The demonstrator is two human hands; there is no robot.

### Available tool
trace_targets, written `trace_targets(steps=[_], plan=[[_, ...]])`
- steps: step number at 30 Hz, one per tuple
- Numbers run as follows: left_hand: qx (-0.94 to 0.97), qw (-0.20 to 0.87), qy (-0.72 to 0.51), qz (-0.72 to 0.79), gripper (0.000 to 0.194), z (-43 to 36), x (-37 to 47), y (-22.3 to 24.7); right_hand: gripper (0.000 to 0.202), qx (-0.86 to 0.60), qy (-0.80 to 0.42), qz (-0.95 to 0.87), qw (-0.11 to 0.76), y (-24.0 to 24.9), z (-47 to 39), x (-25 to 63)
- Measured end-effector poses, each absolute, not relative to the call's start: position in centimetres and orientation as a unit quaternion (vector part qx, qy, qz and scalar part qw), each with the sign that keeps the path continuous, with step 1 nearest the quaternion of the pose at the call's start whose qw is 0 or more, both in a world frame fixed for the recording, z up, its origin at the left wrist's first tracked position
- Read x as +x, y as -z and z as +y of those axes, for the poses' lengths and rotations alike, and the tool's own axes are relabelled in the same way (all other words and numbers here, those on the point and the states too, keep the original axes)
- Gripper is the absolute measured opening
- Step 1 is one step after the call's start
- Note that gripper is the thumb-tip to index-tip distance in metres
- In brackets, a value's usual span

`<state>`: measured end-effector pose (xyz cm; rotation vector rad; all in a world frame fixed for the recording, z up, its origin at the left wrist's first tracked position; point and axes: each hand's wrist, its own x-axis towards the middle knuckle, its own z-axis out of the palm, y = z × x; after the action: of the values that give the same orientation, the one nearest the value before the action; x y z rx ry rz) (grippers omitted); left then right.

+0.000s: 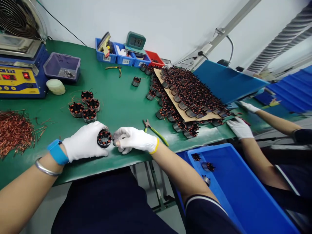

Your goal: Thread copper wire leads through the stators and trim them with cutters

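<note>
My left hand (84,142), in a white glove, is closed around a motor stator (104,144) near the table's front edge. The stator's round face, with black plastic and copper windings, is turned up toward me. Just to the right of it is my right hand (135,139), also gloved, with thumb and fingers pinched together; whatever is between the fingertips cannot be made out. Beyond my left hand a small group of stators (89,116) stands on the green table (117,100), with loose wire ends sticking out. Green-handled cutters (157,134) lie beside my right hand.
Left are a copper wire pile (16,133), a purple bin (62,66) and a yellow-fronted machine (20,79). Many stators (192,87) stand right, some on cardboard. A blue crate (234,182) stands below; a co-worker's gloved hands (240,127) are nearby.
</note>
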<state>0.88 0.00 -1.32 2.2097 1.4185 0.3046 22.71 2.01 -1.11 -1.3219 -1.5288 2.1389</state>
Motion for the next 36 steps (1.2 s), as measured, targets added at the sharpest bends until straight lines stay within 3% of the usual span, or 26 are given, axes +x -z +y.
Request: trace_targets(steps=[3,10,17,19,21,22,24,26,30,36], plan=[[0.815,0.227,-0.115,0.521,0.045,0.2,1.4,1.7,0.025,-0.449,-0.711,-0.538,0.061,1.4,2.8,21.5],[0.816,0.214,-0.134,0.520,0.043,0.2,1.5,2.1,0.014,-0.445,-0.686,-0.572,0.065,1.6,3.2,20.8],[0.776,0.166,-0.215,0.569,0.047,-0.1,1.9,1.4,0.008,-0.456,-0.669,-0.549,0.208,1.4,3.5,19.8],[0.741,0.251,-0.280,0.556,0.072,-0.2,1.6,0.8,0.012,-0.443,-0.667,-0.548,0.242,1.1,3.4,19.9],[0.659,0.425,-0.340,0.518,0.105,-0.1,1.2,0.3,0.015,-0.435,-0.657,-0.558,0.261,0.9,3.2,20.2],[0.593,0.524,-0.347,0.503,0.111,0.1,1.1,0.2,0.016,-0.434,-0.650,-0.564,0.267,0.8,3.1,20.4],[0.452,0.675,-0.313,0.492,0.099,0.4,1.1,0.4,0.016,-0.435,-0.635,-0.577,0.273,0.9,3.0,20.7],[0.379,0.731,-0.258,0.506,0.082,0.8,1.5,0.7,0.014,-0.439,-0.621,-0.590,0.273,1.0,3.0,20.8],[0.454,0.656,-0.259,0.544,0.067,0.4,2.4,1.0,0.013,-0.442,-0.634,-0.581,0.255,1.1,3.1,20.9],[0.625,0.387,-0.405,0.544,0.092,-1.4,3.0,2.1,0.024,-0.410,-0.696,-0.530,0.257,0.9,3.1,21.3]])
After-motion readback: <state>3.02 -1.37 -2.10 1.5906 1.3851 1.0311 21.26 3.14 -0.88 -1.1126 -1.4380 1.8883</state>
